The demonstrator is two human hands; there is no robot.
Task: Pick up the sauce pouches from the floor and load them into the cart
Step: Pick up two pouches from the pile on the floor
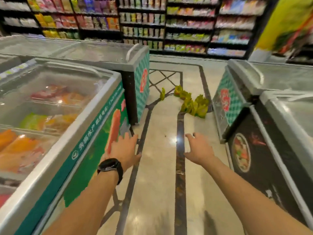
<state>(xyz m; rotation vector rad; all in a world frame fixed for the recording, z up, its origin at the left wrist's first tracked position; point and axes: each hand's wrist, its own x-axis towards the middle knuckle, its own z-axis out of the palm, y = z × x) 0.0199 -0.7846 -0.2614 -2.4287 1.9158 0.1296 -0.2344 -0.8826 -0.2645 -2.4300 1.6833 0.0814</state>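
Several yellow-green sauce pouches point(193, 102) lie in a loose heap on the shiny floor, far ahead in the aisle between the freezers. One pouch point(163, 94) stands apart to the left of the heap. My left hand point(125, 150), with a black watch on the wrist, reaches forward with its fingers spread and holds nothing. My right hand point(198, 148) is stretched out beside it, fingers loosely bent and empty. Both hands are well short of the pouches. No cart is in view.
A glass-topped chest freezer point(55, 116) runs along my left, with a second one point(135, 78) behind it. Two more freezers point(264, 129) line the right side. Shelves of packaged goods point(169, 24) close off the far end. The tiled floor point(160, 167) lies between them.
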